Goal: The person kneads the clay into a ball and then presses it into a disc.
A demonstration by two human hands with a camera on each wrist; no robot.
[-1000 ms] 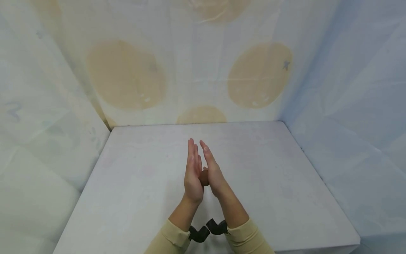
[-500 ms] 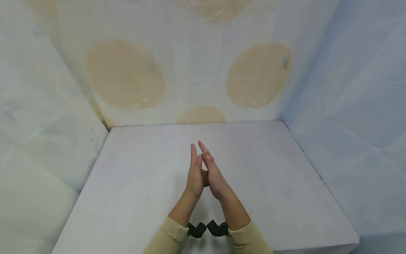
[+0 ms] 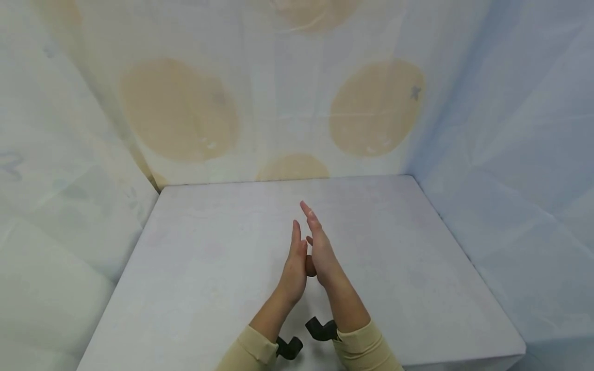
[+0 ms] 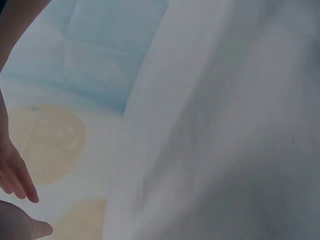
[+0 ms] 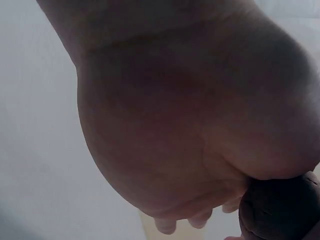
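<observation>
Over the middle of the white table (image 3: 195, 268) my two hands stand upright, palm against palm. A small brown lump (image 3: 310, 266) is pressed between the palms, with only a sliver of it showing in the head view. My left hand (image 3: 293, 260) has straight fingers and sits slightly nearer to me. Fingers also straight, my right hand (image 3: 321, 245) reaches further forward. The right wrist view shows a palm heel (image 5: 175, 115) close up and the brown lump (image 5: 281, 210) at the bottom right. In the left wrist view only fingertips (image 4: 17, 177) show at the left edge.
Pale cloth walls with large tan circles (image 3: 178, 108) close in the table at the back and on both sides. Black wrist camera mounts (image 3: 320, 330) hang under my beige sleeves (image 3: 364, 350) near the table's front edge.
My right hand has slid forward and my left hand back toward me, palms still together on the brown lump. Both hands have drifted a little to the right.
</observation>
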